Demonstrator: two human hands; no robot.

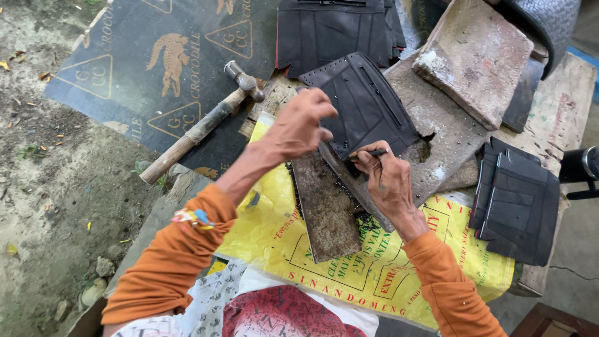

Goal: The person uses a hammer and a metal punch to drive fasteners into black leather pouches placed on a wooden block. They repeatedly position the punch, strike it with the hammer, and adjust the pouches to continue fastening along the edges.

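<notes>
A dark leather piece with punched holes along its edge lies on a rough stone slab. My left hand presses down on the piece's near left corner. My right hand grips a thin dark punch tool whose tip rests against the piece's lower edge. A rusty flat metal bar lies under my hands on a yellow printed sack. Both my sleeves are orange.
A wooden-handled hammer lies to the left on a dark printed sheet. More dark leather pieces sit at the back and right. A square stone block rests at the back right. Bare dirt lies left.
</notes>
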